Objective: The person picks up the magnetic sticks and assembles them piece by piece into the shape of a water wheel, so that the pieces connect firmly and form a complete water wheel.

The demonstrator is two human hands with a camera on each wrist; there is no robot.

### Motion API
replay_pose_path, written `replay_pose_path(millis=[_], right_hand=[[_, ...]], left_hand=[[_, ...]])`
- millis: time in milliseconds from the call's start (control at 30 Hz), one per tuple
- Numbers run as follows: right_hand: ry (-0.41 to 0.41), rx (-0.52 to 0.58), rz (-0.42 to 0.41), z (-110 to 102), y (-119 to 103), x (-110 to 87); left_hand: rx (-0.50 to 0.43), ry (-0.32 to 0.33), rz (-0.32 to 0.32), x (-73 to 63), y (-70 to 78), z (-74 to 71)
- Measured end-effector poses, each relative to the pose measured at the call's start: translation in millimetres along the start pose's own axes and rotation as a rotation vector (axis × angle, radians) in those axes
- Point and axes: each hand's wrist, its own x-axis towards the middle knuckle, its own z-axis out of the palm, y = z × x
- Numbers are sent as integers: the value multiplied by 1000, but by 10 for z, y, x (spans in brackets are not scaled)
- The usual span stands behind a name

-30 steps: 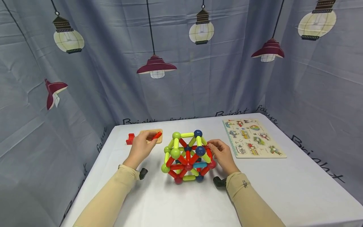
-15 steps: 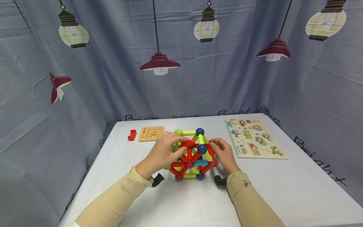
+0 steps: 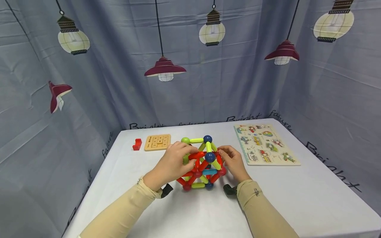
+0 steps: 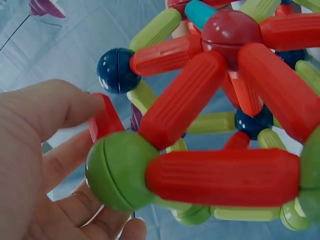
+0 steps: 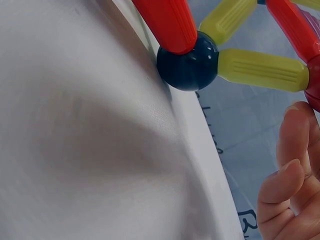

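Observation:
In the head view a structure of magnetic sticks and balls [image 3: 197, 173] stands at mid-table, with red, lime, blue and teal parts. My left hand [image 3: 169, 162] reaches across its upper left side and pinches a red magnetic stick [image 4: 105, 119] between thumb and finger. In the left wrist view that stick is at a green ball [image 4: 120, 170]; whether they touch is unclear. My right hand [image 3: 233, 162] holds the structure's right side with curled fingers. The right wrist view has a fingertip against a red ball [image 5: 315, 82]; the exact grip is partly hidden.
A red bracket-like piece [image 3: 137, 144] and a wooden number puzzle [image 3: 157, 142] lie at the back left of the white table [image 3: 184, 218]. An animal picture puzzle board [image 3: 266, 145] lies at the right. Grey curtains enclose the back and sides.
My left hand has moved right from above the number puzzle to the structure, carrying the red magnetic stick, and has uncovered the puzzle. The right hand has stayed at the structure's right side.

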Motion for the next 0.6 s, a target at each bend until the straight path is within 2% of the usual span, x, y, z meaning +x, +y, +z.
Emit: replay_pose_path(millis=[167,267,433,600], right_hand=[[-17,-10,30,-1,-243,-90],[-31,-13,49,-5,-310,-104],[-18,7,50,-3,-71,-9],[-14,15,15,-14,-18,-8]], left_hand=[[109,22,84,58,37,37],[187,29,107,78,75,57],[240,12,105,78,114,79],[243,44,106,53,89,117]])
